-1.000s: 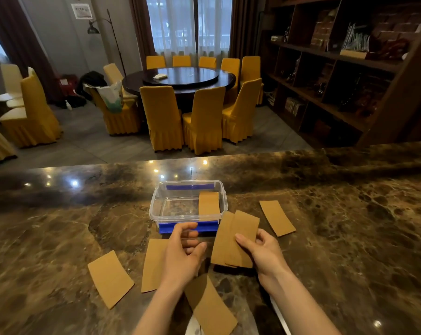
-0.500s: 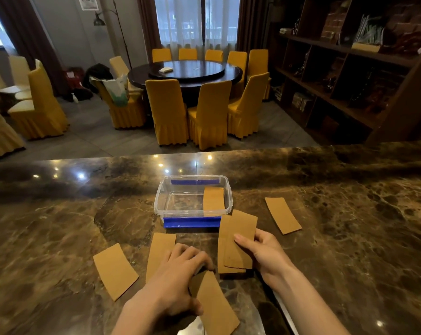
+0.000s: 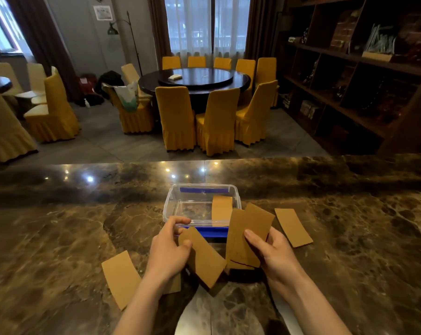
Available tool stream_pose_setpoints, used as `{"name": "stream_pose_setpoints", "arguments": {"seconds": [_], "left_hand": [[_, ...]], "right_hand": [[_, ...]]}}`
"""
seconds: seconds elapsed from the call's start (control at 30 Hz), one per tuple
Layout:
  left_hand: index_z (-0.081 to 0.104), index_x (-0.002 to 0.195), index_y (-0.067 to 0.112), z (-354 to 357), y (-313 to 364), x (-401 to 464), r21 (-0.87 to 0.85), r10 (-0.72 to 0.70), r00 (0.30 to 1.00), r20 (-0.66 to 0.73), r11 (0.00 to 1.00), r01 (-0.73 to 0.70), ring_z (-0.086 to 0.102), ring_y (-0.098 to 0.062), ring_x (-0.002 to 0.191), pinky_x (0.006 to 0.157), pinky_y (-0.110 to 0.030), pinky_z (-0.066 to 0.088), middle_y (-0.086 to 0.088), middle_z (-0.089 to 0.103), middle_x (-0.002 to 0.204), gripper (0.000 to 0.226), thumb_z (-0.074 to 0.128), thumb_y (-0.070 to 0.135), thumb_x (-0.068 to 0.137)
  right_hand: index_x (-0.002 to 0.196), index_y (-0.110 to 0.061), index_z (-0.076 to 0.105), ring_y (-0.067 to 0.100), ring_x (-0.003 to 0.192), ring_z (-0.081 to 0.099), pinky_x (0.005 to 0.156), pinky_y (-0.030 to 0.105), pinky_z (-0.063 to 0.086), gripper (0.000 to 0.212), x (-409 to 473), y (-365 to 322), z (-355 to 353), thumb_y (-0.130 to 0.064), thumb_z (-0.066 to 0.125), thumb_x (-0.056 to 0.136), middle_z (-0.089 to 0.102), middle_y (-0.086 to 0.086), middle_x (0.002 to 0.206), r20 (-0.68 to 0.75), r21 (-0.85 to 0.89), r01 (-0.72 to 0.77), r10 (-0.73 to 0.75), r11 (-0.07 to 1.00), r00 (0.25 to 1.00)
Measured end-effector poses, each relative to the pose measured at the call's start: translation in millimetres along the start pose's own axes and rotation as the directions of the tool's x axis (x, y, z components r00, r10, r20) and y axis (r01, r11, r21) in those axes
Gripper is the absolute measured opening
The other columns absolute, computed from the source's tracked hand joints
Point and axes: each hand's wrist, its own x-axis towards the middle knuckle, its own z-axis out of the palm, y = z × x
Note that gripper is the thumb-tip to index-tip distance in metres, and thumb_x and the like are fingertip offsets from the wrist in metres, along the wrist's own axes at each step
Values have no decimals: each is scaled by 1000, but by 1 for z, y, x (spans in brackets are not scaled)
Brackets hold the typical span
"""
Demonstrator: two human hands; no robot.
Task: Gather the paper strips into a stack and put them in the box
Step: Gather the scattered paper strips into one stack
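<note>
Left hand [image 3: 167, 252] has lifted a strip [image 3: 202, 256], long axis slanting down-right; right hand [image 3: 274, 253] grips a near-upright stack [image 3: 247, 234].

- At 6 o'clock you face a polished dark marble counter [image 3: 59, 226], its surface reflecting small ceiling lights.
- At 12 o'clock a round dark dining table [image 3: 195, 79] stands ringed by yellow-covered chairs [image 3: 175, 117].
- Behind it, sheer white curtains [image 3: 204, 25] cover a bright window, flanked by dark drapes.
- At 2 o'clock dark wooden shelving [image 3: 349, 68] holds assorted items.
- At 10 o'clock more covered chairs [image 3: 52, 112] stand on the grey tiled floor [image 3: 103, 146].
- At 11 o'clock a floor lamp [image 3: 129, 39] leans against the grey wall.
</note>
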Motion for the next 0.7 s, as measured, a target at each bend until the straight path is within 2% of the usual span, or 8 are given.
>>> {"name": "stream_pose_setpoints", "arguments": {"seconds": [0.07,0.13,0.23,0.3,0.43,0.5,0.57,0.7], "left_hand": [[59,105,41,2,2,3,12,0,997,-83,1000,1,63,-2,83,53,-12,46,11,66,99,42,66,3,88],[62,103,39,6,5,4,-1,13,995,-97,1000,-13,64,-1,85,56,-14,50,16,66,100,38,65,3,89],[65,110,38,13,10,4,-102,46,997,56,994,-40,71,-1,85,67,-24,62,12,72,102,35,61,6,95],[64,114,33,20,13,2,-172,77,991,113,983,-57,73,-3,87,70,-21,61,7,76,98,34,58,4,96],[59,121,30,22,7,-3,-257,30,999,29,966,-22,71,2,88,70,-17,56,8,76,103,33,58,6,98],[59,114,36,15,-3,-6,-90,11,988,-152,996,-25,67,3,86,73,-19,55,13,72,105,28,63,16,96],[56,112,38,3,-14,-10,219,56,956,-286,976,8,63,0,90,80,-27,57,14,69,105,23,66,30,94],[44,138,29,-1,-31,-18,720,-34,980,-197,673,169,52,-20,120,100,-35,48,2,61,130,63,59,61,86]], "right_hand": [[112,-35,66,14,100,78,87,39,62,22,2,2,4,-29,72,92,82,-8,107,-12,-49,39,-40,998,999],[114,-36,66,11,102,77,90,39,61,27,4,2,9,-37,73,88,81,-10,109,26,-127,66,-63,990,998],[123,-33,65,7,108,74,90,30,61,30,6,1,25,-33,69,93,80,-9,114,182,-292,79,-26,953,983],[130,-32,60,3,107,73,86,23,61,32,9,6,34,-25,64,99,77,-7,116,211,-361,95,-18,928,977],[139,-19,53,18,115,70,103,46,57,41,14,21,42,-18,66,99,70,4,128,107,-334,4,34,943,994],[138,-18,52,23,117,68,107,51,54,41,15,26,40,-18,66,99,69,7,131,28,-291,-66,77,955,997],[141,-19,50,25,118,67,107,52,53,45,17,28,37,-19,66,99,68,8,131,-35,-238,-127,122,963,992],[139,-17,57,23,113,69,100,45,56,39,16,28,35,-14,63,100,73,5,124,-45,-199,-190,184,961,982]]}}
